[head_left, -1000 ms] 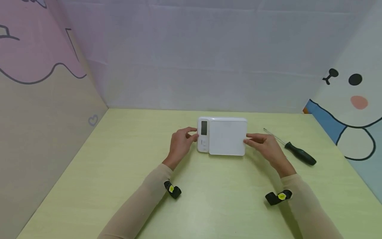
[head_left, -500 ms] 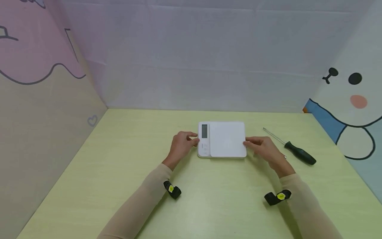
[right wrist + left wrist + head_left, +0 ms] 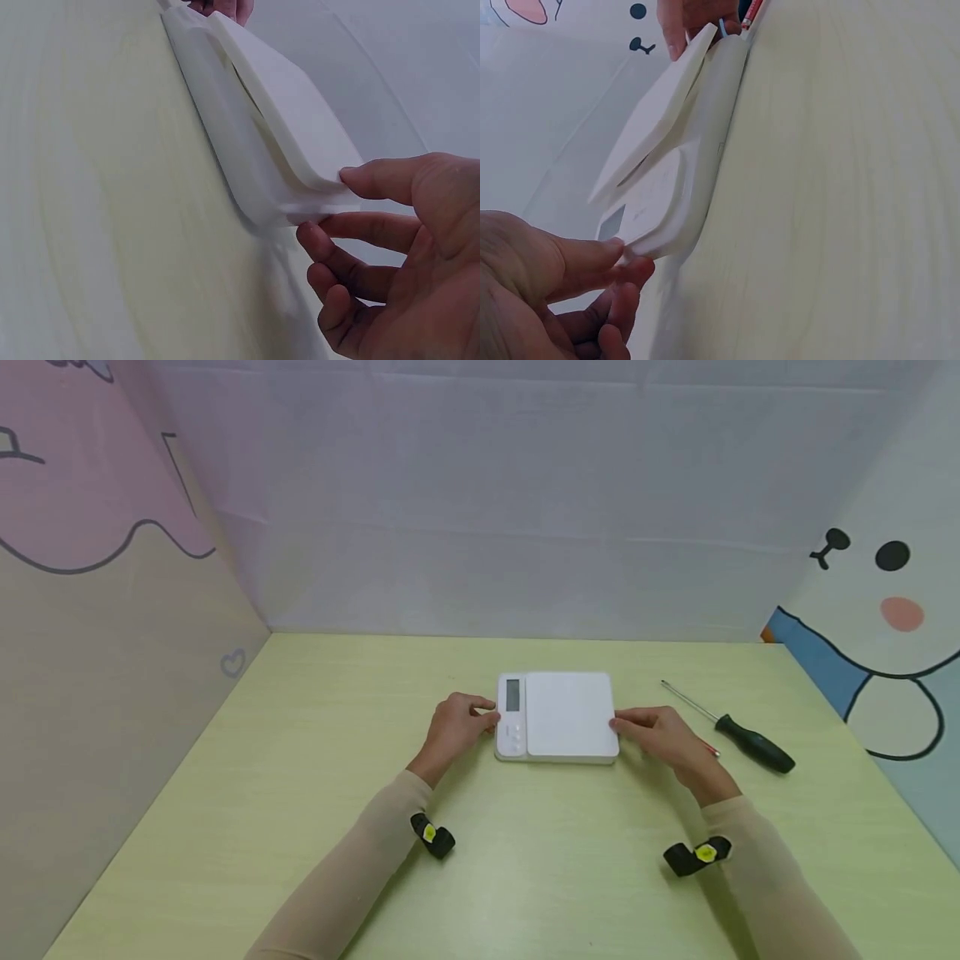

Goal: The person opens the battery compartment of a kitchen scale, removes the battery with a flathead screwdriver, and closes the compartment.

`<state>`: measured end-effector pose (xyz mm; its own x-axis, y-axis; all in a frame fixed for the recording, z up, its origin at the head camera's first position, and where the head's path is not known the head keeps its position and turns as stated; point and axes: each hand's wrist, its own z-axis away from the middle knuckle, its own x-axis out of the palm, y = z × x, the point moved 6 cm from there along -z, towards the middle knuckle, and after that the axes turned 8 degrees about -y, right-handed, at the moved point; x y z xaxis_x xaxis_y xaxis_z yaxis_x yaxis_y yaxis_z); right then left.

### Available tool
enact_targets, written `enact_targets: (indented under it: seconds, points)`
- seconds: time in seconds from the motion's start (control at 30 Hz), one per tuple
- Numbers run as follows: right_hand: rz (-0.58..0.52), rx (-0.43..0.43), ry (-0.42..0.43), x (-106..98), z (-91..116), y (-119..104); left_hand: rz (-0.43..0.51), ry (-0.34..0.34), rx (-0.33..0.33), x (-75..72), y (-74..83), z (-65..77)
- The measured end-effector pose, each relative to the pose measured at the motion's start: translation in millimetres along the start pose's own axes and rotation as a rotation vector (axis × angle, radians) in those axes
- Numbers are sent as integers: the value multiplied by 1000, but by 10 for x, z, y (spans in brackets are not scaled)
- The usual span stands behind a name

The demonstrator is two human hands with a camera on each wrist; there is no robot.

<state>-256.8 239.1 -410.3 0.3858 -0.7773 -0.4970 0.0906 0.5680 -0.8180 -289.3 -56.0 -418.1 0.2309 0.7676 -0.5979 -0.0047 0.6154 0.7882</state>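
A white digital kitchen scale [image 3: 570, 714] with a small grey display [image 3: 513, 695] at its left end is held by both hands, its near edge close over the table. My left hand [image 3: 459, 725] pinches the display end between thumb and fingers; in the left wrist view the thumb [image 3: 592, 255] lies against that edge. At the opposite end, my right hand [image 3: 663, 739] grips the scale. The right wrist view shows the thumb [image 3: 382, 180] at the raised weighing plate [image 3: 292, 97] and fingers under the body. A narrow gap shows between plate and body.
To the right lies a screwdriver [image 3: 753, 745] with a dark green handle, its shaft pointing to the back left. A slim red thing [image 3: 711, 748] is partly hidden behind my right hand. Printed cloth walls [image 3: 480, 527] border the pale table [image 3: 337, 710] behind and at the sides.
The scale has come down toward me and tilted, showing its front side instead of its back edge. Both hands moved slightly with it, still holding its ends. The red thing's end has come into view.
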Motion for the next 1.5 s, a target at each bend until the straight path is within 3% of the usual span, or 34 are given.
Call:
enact_targets:
  seconds: [0.53,0.8,1.17,1.5]
  points:
    - [9,30,-14,49,-23,29,-36,-61,-77,29,-35,-13]
    - [77,10,-8,83,-53,3,-96,-41,-57,56,-69,-21]
    - [85,25,-6,98,-65,4,-122,-31,-48,56,-63,-21]
    - [71,50,11,89,-31,27,-132,-70,-41,62,-62,-36]
